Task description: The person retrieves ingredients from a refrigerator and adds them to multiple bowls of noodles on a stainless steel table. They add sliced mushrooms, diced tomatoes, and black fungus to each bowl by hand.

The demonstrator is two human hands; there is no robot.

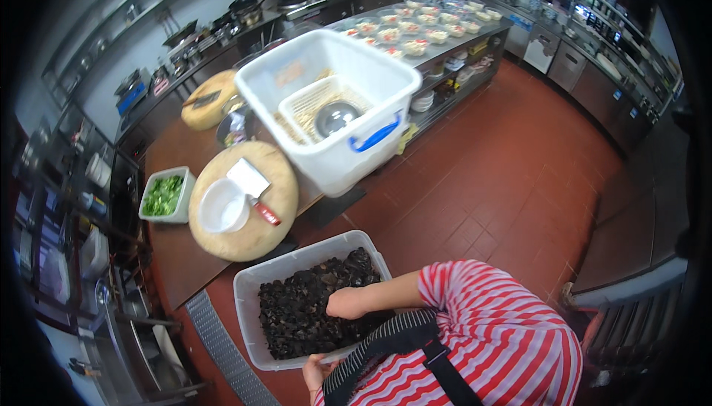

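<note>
A clear plastic tub (248, 324) at the lower middle is filled with dark, ruffled wood ear mushrooms (293, 309). My right hand (347, 303) reaches down into them, its fingertips buried in the pile, so its grip is hidden. At the tub's near side, my left hand (317, 370) is curled round the rim, partly covered by my apron strap. Beyond the tub, a round wooden chopping block (211, 239) carries a cleaver (249, 178) with a red handle and an empty-looking translucent round container (224, 206).
A tall white bin (337, 165) with a blue handle stands beyond, holding a basket and a metal bowl (337, 119). Chopped greens fill a square container (183, 202) at left. Several filled bowls (415, 48) line the far counter. Red tiled floor (475, 176) lies to the right.
</note>
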